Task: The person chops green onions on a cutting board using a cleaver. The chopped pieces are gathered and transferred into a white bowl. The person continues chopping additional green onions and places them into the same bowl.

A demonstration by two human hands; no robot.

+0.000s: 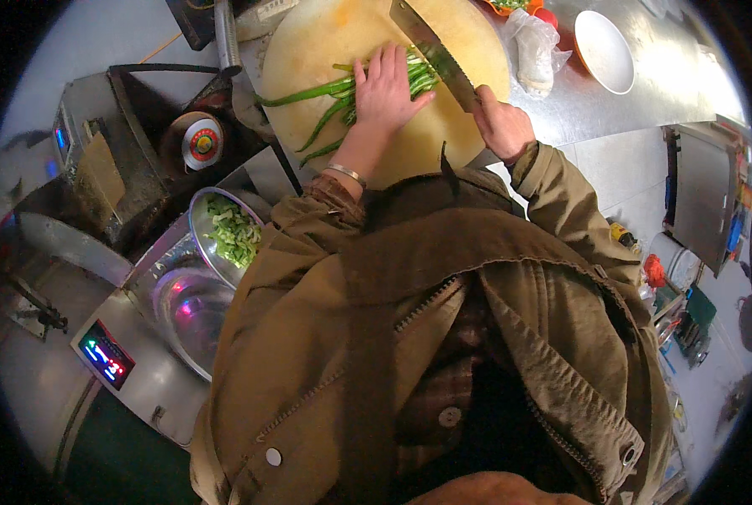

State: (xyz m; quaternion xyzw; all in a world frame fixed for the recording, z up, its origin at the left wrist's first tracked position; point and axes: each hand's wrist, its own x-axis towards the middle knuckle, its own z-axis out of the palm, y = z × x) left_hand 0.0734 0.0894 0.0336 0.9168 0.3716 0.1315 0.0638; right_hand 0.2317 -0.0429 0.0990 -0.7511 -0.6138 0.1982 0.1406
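On a large round cutting board (458, 136) lies a bunch of long green chili peppers (325, 93). My left hand (385, 91) presses flat on the bunch, fingers pointing away from me, a metal bracelet at the wrist. The cut ends of the peppers show to the right of the fingers. In my right hand (505, 126) is the handle of a cleaver (436, 53), its broad blade slanting up and left, just right of the cut ends. Whether the blade touches the board cannot be told.
A bowl of chopped green vegetables (234, 230) stands at left beside a large metal basin (189, 315). Further left is a stove-like unit with a round tin (202, 144). A plastic bag (535, 57) and a white bowl (605, 53) sit on the steel counter (657, 95).
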